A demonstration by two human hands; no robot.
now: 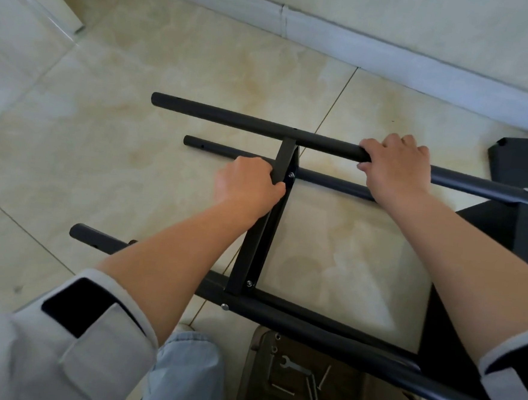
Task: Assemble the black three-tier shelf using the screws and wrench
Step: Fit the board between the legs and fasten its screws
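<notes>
Frame: black shelf (254,249) lies on its side on the tiled floor (137,113), half built; four poles run left to right, a middle tier stands edge-on between them, another tier at the right end.
Left hand (246,186): fingers curled round the upper edge of the middle tier, just beside a fitted screw (291,175).
Right hand (396,165): wrapped over the far top pole (246,122), gripping it.
Tools: wrench (294,367) and loose screws (310,390) lie on a brown stool (257,371) near the knees, neither in hand.
Step, as judged: steadying or turning the frame to reach the next joint.
Doing it well: keep both grips firm, move the frame as one piece so the tier does not rack, seat pole holes square to the tier bracket, start each screw by fingers, then wrench.
Risk: free pole ends at left may swing apart.
</notes>
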